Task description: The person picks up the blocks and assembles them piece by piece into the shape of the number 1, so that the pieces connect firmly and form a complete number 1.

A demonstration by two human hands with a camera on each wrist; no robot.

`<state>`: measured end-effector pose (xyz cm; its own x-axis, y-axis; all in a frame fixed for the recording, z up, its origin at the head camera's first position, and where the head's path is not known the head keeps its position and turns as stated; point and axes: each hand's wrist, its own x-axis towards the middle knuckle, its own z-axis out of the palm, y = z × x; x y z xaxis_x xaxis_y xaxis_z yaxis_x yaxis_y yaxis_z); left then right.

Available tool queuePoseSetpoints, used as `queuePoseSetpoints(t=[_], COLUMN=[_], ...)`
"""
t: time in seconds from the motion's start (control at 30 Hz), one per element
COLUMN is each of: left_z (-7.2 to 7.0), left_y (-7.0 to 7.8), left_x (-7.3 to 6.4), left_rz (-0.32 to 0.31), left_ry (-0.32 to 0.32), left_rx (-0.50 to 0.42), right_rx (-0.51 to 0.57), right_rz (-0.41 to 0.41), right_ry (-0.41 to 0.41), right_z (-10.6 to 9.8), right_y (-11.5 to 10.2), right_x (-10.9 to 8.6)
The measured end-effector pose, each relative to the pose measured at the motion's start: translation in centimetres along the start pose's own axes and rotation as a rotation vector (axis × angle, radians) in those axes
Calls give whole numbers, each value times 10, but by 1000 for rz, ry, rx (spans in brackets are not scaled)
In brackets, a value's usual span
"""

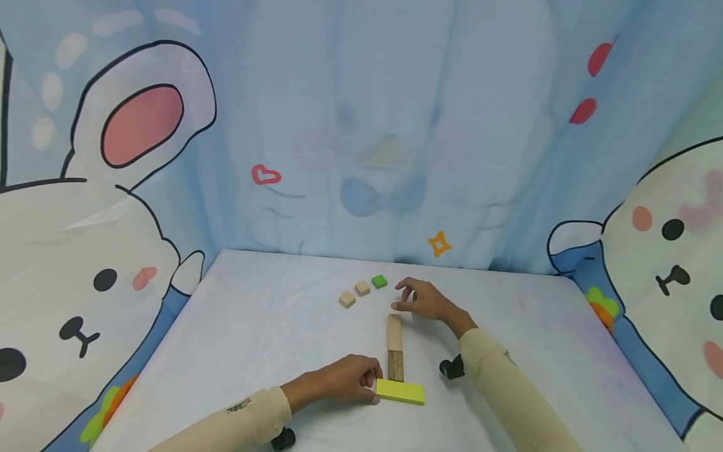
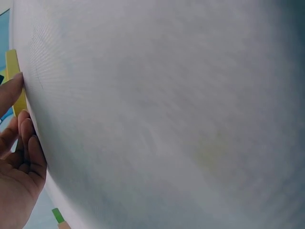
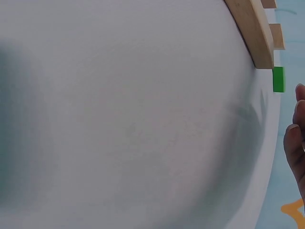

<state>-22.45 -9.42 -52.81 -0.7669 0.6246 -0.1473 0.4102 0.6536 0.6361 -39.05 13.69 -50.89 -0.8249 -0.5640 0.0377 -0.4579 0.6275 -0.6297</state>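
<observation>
A yellow block [image 1: 400,392] lies crosswise at the near end of a row of wooden blocks. My left hand [image 1: 349,378] pinches its left end, thumb at the front corner and index finger at the back one. In the left wrist view, the thumb [image 2: 12,91] overlaps the yellow block [image 2: 13,62]. Running away from it are a darker wooden block [image 1: 396,366] and a lighter wooden block [image 1: 395,333], end to end. Just past the lighter block's far end hovers my right hand [image 1: 425,301], fingers loosely bent, nothing between them.
Behind the row, to its left, are two small beige blocks [image 1: 363,288] [image 1: 347,299] and a green block [image 1: 379,281]. A white cloth covers the table [image 1: 271,314]. A printed blue curtain [image 1: 390,94] hangs along its back edge.
</observation>
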Motion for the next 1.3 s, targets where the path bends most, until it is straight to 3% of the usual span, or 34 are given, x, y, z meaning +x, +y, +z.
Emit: queuePoseSetpoints(t=[0.43,0.97,1.3], left_z=[-1,-1,0], left_y=[-2,-4,-5], left_x=[1,2,2], left_rz=[6,-13,-4], left_ry=[3,-9,-6], left_rx=[2,-2,-15], right_rx=[-25,-8,-20], right_rz=[22,117,128], right_ry=[22,-85,-141], right_z=[-1,1,4], right_y=[0,8,11], right_x=[29,56,66])
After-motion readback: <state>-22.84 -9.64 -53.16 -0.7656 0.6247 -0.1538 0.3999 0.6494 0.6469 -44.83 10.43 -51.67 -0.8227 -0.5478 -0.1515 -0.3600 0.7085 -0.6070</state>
